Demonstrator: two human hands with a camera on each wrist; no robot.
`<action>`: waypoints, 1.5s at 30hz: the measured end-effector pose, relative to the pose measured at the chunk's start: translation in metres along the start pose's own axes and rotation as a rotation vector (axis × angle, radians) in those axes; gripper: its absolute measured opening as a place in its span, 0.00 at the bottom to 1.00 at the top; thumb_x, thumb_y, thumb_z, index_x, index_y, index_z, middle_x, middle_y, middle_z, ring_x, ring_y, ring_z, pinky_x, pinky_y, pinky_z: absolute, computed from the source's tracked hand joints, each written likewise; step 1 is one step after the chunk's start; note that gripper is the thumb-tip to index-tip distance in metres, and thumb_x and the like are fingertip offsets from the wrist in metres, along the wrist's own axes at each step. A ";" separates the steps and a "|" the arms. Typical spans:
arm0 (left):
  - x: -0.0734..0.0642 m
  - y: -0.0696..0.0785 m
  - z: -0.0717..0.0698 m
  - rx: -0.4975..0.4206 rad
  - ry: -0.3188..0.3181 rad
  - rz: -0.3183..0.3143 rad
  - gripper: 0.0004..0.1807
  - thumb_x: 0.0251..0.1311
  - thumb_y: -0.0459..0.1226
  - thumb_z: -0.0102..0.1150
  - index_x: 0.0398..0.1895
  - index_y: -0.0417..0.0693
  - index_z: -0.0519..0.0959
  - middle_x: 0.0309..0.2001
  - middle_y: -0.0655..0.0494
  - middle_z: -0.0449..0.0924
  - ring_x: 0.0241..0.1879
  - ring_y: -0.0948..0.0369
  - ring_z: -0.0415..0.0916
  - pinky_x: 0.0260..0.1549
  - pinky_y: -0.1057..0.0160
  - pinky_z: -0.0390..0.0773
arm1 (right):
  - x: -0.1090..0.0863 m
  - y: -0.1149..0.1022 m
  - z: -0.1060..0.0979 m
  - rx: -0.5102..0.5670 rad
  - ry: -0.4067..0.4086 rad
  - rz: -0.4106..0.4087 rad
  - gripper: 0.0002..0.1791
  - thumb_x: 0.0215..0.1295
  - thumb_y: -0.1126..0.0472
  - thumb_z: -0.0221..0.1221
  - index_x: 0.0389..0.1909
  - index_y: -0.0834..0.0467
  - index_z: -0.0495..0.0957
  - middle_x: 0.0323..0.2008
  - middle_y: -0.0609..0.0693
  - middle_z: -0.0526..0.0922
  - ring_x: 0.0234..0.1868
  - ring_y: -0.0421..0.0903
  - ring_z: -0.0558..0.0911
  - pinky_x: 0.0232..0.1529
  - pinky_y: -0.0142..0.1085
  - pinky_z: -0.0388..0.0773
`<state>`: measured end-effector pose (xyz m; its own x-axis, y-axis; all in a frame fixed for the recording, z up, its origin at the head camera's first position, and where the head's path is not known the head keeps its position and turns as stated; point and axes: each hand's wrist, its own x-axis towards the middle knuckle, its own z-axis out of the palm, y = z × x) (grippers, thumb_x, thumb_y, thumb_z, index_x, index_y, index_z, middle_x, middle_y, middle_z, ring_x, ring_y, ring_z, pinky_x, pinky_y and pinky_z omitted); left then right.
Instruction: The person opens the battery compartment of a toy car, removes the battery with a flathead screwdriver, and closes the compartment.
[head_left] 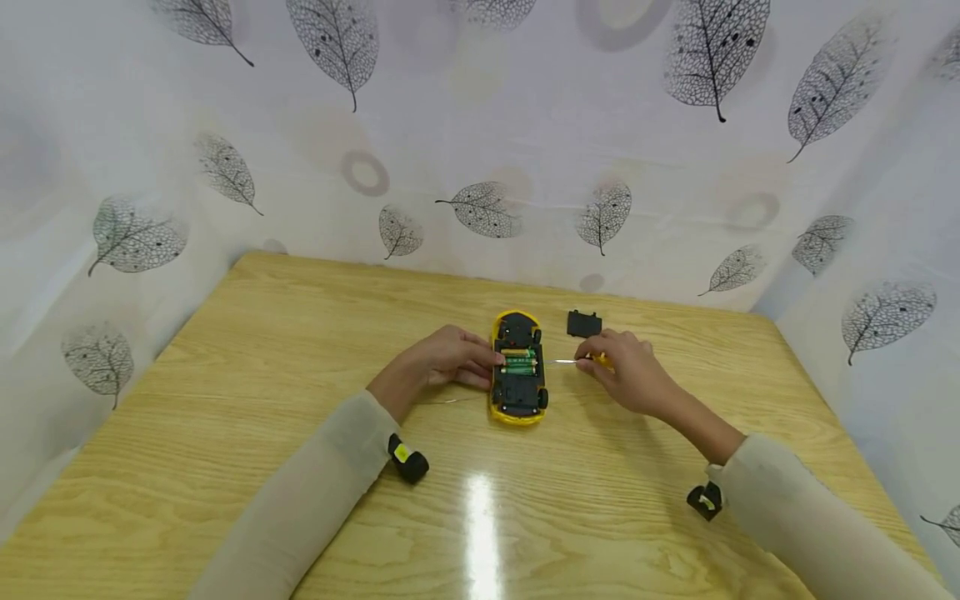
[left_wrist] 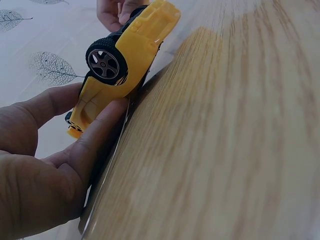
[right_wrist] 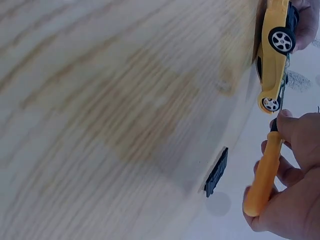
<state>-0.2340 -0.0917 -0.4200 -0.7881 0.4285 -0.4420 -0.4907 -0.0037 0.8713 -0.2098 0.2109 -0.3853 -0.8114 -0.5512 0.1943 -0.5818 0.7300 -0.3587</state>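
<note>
A yellow toy car (head_left: 506, 414) lies upside down on the table, its black underside facing up. Several green batteries (head_left: 519, 363) sit side by side in its open battery compartment. My left hand (head_left: 454, 357) grips the car's left side; in the left wrist view its fingers touch the yellow body (left_wrist: 137, 50) near a wheel. In my right hand (head_left: 630, 372) is a screwdriver with an orange handle (right_wrist: 265, 175). Its metal shaft (head_left: 561, 362) points left at the batteries; whether the tip touches one I cannot tell.
Beyond my right hand lies a small black battery cover (head_left: 583, 323), flat on the wooden table (head_left: 315, 317). A thin wire (head_left: 457, 400) runs left from the car. Leaf-patterned cloth (head_left: 480, 125) hangs behind the table and at both sides.
</note>
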 end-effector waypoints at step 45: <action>0.006 -0.003 -0.003 0.001 0.011 -0.011 0.16 0.64 0.30 0.68 0.53 0.32 0.83 0.40 0.41 0.86 0.37 0.52 0.86 0.41 0.54 0.90 | -0.006 0.121 -0.048 0.373 -0.206 0.611 0.30 0.78 0.45 0.55 0.62 0.69 0.74 0.37 0.52 0.79 0.36 0.47 0.77 0.36 0.40 0.85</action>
<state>-0.2384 -0.0916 -0.4264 -0.7868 0.4184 -0.4537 -0.4987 0.0020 0.8668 -0.2780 0.3221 -0.3860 -0.9359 -0.1828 -0.3011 0.0566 0.7656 -0.6408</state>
